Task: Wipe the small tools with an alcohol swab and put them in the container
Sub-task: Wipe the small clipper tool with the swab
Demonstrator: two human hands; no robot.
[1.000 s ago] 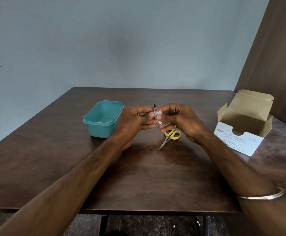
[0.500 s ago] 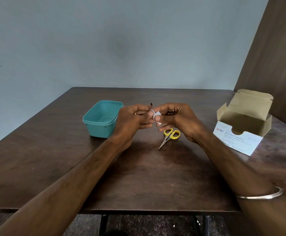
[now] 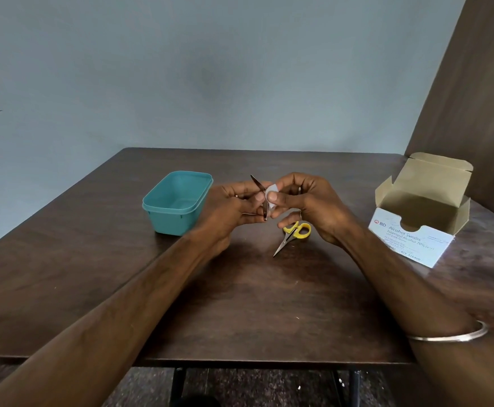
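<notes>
Wiping a small metal tool above the counter (image 3: 240,304).
Left hand (image 3: 231,212) grips the metal tool (image 3: 262,198); right hand (image 3: 310,207) pinches the white swab (image 3: 272,193) against it, teal container (image 3: 178,201) alongside, yellow-handled scissors (image 3: 294,235) lying beneath.

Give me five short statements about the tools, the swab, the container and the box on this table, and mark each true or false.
1. The left hand holds a small metal tool. True.
2. The yellow-handled scissors lie inside the teal container. False: they lie on the table, below the right hand.
3. The right hand pinches a white swab against the metal tool. True.
4. The alcohol swab box is closed. False: its lid is folded open.
5. The teal container sits to the right of both hands. False: it sits to their left.
</notes>
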